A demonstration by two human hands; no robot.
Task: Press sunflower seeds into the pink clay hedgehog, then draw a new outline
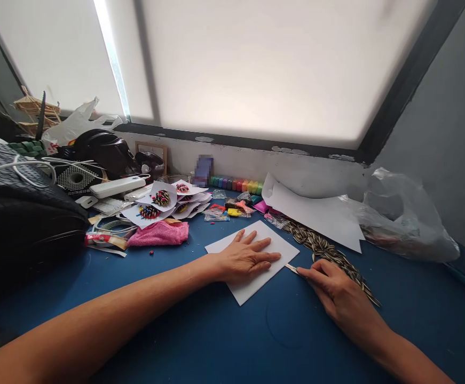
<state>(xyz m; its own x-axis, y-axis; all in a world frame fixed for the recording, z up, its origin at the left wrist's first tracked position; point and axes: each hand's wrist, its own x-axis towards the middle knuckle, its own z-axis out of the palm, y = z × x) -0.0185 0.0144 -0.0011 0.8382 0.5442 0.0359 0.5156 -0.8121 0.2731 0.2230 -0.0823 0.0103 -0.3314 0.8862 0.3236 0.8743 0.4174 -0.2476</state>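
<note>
My left hand (pixel 246 257) lies flat with spread fingers on a folded-looking piece of white paper (pixel 240 293), pressing it to the blue table. Between thumb and forefinger, my right hand (pixel 336 293) pinches a small, thin, pale blade-like tool (pixel 292 268). Its tip is at the paper's right edge; most of the tool is hidden in the fingers. Just beyond my right hand, striped sunflower seeds (pixel 324 246) lie in a long heap. A larger white sheet (pixel 312 210) rests behind them, partly over the heap.
At the back left are white papers with colourful seed-and-clay figures (pixel 160 198), beside a pink cloth (pixel 158 233). Clay packets (pixel 234 211) and a row of coloured blocks (pixel 240 185) stand near the wall. A black bag (pixel 28 213) is left, a clear plastic bag (pixel 412 224) right.
</note>
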